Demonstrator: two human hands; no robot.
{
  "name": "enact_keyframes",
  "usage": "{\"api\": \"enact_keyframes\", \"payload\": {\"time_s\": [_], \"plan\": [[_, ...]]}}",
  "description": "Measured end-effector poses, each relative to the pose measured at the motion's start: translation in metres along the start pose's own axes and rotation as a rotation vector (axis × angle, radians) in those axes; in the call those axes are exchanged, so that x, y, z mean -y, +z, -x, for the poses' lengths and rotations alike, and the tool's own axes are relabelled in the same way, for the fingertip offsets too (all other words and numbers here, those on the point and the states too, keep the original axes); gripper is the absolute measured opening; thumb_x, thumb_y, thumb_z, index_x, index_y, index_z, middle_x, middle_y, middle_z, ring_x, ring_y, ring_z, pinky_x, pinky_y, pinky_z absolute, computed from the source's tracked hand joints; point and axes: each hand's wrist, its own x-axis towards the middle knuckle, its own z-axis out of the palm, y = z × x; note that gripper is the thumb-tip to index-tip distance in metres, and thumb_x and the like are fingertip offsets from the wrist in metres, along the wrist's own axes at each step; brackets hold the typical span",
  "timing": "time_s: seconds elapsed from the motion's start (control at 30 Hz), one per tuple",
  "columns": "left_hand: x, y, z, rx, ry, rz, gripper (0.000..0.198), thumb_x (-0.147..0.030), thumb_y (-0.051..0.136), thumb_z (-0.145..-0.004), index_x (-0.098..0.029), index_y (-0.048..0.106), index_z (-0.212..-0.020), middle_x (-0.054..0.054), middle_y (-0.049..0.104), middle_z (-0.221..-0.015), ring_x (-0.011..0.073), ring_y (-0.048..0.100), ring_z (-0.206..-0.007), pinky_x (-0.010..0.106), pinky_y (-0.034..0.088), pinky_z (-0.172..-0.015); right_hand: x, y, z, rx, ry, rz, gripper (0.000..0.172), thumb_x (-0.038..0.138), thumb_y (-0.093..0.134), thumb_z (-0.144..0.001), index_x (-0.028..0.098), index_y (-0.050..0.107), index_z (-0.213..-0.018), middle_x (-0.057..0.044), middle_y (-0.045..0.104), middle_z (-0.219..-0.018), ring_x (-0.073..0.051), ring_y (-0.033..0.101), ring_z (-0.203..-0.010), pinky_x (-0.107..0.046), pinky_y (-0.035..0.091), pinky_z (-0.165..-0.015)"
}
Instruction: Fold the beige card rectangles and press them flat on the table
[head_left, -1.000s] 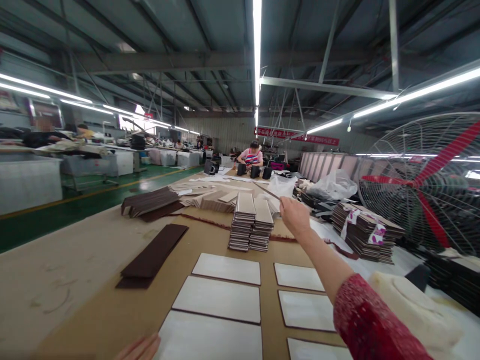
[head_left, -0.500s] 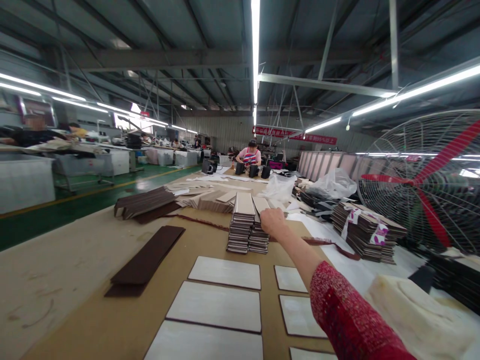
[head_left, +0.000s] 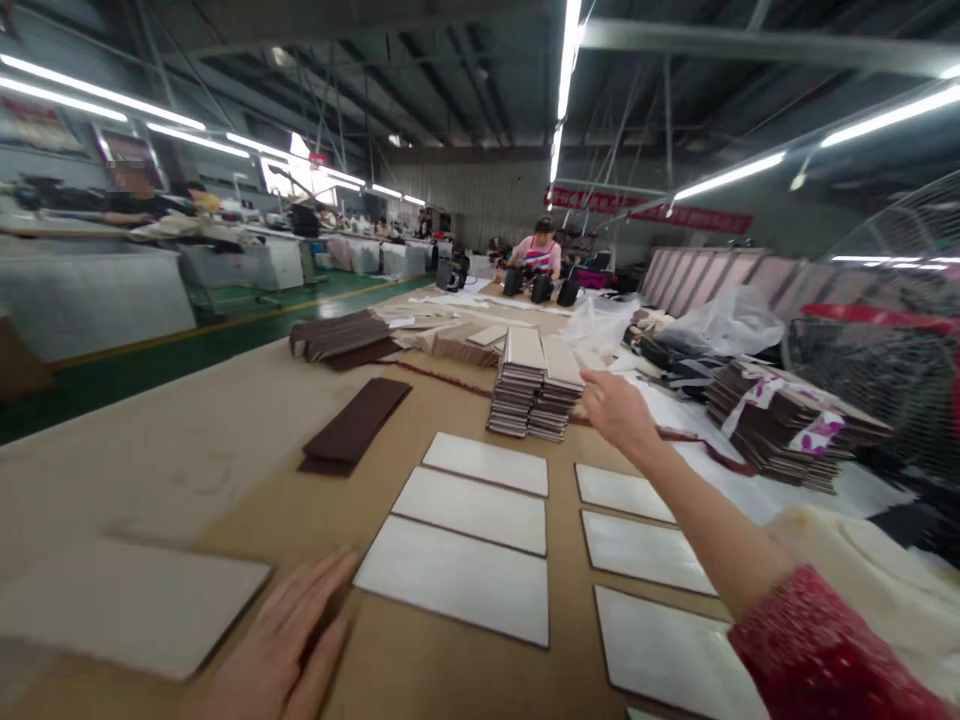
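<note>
Right hand (head_left: 616,410) beside card stack (head_left: 534,385), left hand (head_left: 289,640) flat near

White panels (head_left: 480,508) cover the desk (head_left: 172,450) ahead, with a bare strip between their two columns; two card stacks (head_left: 534,395) block the far end.

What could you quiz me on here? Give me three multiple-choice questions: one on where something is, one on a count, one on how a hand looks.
1. Where is the right hand?
A. beside the two stacks of boards
B. on the fan
C. flat on the floor

2. How many pale panels lie in the left column on the brown sheet?
A. one
B. three
C. six

3. How does the left hand look?
A. clenched on a tool
B. open, fingers spread
C. out of view

Answers: 1 A, it reaches out next to the stacks; 2 B, three lie one behind another; 3 B, the palm lies open low on the table.
</note>
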Motion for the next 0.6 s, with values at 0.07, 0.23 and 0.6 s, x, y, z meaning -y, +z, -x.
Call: {"api": "enact_keyframes", "payload": {"time_s": [0.07,0.23,0.6], "plan": [[-0.006,-0.005,0.001,0.062,-0.040,-0.026,0.052,-0.034,0.045,-0.096,-0.024,0.039,-0.146,0.007,0.053,-0.146,0.0263,0.051,-0.133,0.046,0.046,-0.110,0.019,-0.001,0.033,0.032,-0.057,-0.089,0.029,0.016,0.046,-0.096,0.013,0.065,-0.118,-0.012,0.070,-0.116,-0.024,0.062,-0.110,-0.038,0.047,-0.100],[-0.017,-0.007,-0.004,0.184,-0.066,-0.040,0.053,-0.028,0.040,-0.097,-0.018,0.033,-0.149,0.011,0.048,-0.149,0.0262,0.042,-0.139,0.048,0.038,-0.115,0.065,-0.009,0.128,0.342,-0.300,-0.254,0.033,0.019,0.047,-0.095,0.013,0.062,-0.123,-0.011,0.070,-0.112,-0.026,0.063,-0.105,-0.041,0.051,-0.096],[-0.021,-0.009,-0.012,0.313,-0.083,-0.063,0.052,-0.024,0.038,-0.096,-0.014,0.036,-0.147,0.014,0.055,-0.141,0.0295,0.046,-0.133,0.051,0.038,-0.110,0.094,-0.020,0.198,0.574,-0.234,-0.126,0.050,0.014,0.050,-0.091,0.000,0.047,-0.140,-0.019,0.067,-0.119,-0.031,0.061,-0.112,-0.045,0.051,-0.101]]}}
